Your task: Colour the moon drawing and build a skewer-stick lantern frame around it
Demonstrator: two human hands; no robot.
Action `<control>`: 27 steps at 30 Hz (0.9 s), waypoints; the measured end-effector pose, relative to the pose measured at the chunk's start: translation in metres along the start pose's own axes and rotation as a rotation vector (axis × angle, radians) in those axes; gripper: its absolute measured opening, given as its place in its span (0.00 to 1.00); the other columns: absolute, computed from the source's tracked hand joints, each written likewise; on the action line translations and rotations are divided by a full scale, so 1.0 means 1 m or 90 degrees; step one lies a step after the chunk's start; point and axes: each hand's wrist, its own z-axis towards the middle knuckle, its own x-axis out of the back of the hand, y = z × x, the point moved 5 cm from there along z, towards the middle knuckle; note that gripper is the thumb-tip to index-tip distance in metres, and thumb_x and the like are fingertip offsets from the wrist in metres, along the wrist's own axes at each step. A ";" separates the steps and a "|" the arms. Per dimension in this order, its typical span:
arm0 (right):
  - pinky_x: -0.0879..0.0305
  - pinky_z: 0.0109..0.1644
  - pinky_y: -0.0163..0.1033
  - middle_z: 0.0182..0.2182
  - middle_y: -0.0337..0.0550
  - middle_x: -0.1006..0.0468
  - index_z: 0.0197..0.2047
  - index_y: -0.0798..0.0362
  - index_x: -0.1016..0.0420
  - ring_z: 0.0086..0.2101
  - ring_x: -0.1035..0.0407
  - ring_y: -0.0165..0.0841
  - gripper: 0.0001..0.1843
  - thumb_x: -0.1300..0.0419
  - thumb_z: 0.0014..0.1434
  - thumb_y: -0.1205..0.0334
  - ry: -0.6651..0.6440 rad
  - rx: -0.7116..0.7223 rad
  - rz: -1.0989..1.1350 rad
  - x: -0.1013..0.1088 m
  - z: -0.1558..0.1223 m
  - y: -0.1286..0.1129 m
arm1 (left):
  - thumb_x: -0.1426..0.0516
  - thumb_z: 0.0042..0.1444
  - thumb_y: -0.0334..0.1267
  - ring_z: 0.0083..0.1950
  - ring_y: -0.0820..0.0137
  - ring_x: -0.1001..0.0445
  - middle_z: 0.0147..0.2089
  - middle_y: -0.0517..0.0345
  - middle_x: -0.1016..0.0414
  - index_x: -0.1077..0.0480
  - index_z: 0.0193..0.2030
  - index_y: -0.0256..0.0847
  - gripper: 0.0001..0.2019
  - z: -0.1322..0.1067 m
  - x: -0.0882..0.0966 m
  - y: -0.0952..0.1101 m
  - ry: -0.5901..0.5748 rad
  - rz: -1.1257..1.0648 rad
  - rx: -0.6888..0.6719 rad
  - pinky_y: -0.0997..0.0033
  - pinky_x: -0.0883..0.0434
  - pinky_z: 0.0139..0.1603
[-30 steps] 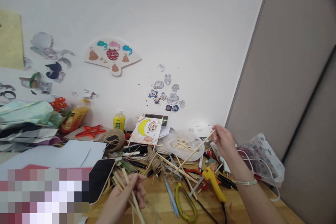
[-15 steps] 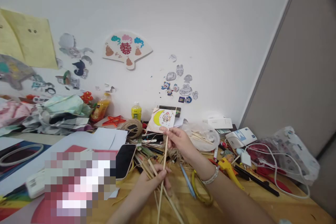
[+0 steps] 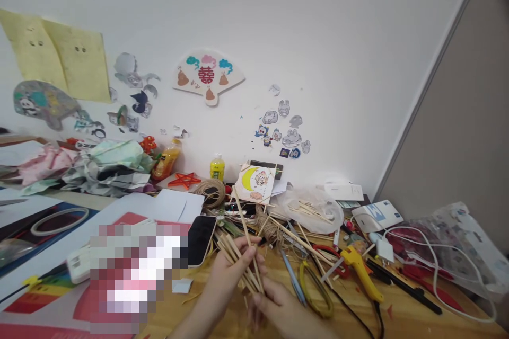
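My left hand (image 3: 233,274) is closed around a bundle of thin wooden sticks (image 3: 235,250) that fans up and to the left above the wooden table (image 3: 401,318). My right hand (image 3: 274,307) sits just below and right of it, fingers curled on the lower ends of the same sticks. One longer stick (image 3: 242,217) rises from the bundle toward a moon drawing card (image 3: 254,183). More loose sticks (image 3: 302,241) lie on the table to the right.
A phone (image 3: 201,233), a twine coil (image 3: 210,192), a yellow glue gun (image 3: 360,270), a yellow wire loop (image 3: 314,291), a blue pen (image 3: 292,275), a plastic bag of sticks (image 3: 312,206), white chargers and cables (image 3: 397,233), paper sheets (image 3: 159,206) and bottles (image 3: 217,167) crowd the table.
My right hand came in from the far right with one stick, brought it to the bundle, then dropped below my left hand. The view swung to the left.
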 end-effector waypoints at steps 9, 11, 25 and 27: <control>0.34 0.32 0.39 0.32 0.43 0.28 0.59 0.49 0.35 0.28 0.34 0.33 0.36 0.46 0.56 0.34 0.037 0.097 0.059 -0.006 0.005 0.000 | 0.32 0.41 0.52 0.31 0.62 0.21 0.29 0.56 0.21 0.28 0.42 0.39 0.25 -0.004 -0.006 -0.004 -0.034 -0.038 -0.020 0.67 0.25 0.33; 0.34 0.34 0.39 0.35 0.44 0.28 0.61 0.48 0.37 0.30 0.34 0.33 0.37 0.45 0.55 0.35 0.040 0.127 0.069 -0.005 0.004 -0.002 | 0.33 0.41 0.52 0.32 0.62 0.21 0.29 0.56 0.21 0.28 0.43 0.39 0.25 -0.006 -0.008 -0.006 -0.038 -0.045 -0.015 0.67 0.25 0.33; 0.32 0.38 0.44 0.38 0.47 0.27 0.58 0.47 0.33 0.34 0.31 0.38 0.35 0.49 0.56 0.33 0.068 0.199 0.025 0.001 -0.002 -0.013 | 0.35 0.46 0.52 0.31 0.64 0.21 0.29 0.56 0.21 0.30 0.44 0.40 0.23 -0.005 -0.044 0.010 -0.150 -0.076 -0.014 0.68 0.25 0.34; 0.32 0.38 0.44 0.36 0.47 0.26 0.53 0.47 0.29 0.33 0.31 0.38 0.32 0.49 0.56 0.33 0.072 0.199 0.022 0.004 -0.003 -0.016 | 0.35 0.47 0.52 0.31 0.64 0.21 0.30 0.56 0.21 0.29 0.44 0.40 0.22 -0.003 -0.048 0.010 -0.169 -0.077 -0.009 0.68 0.25 0.34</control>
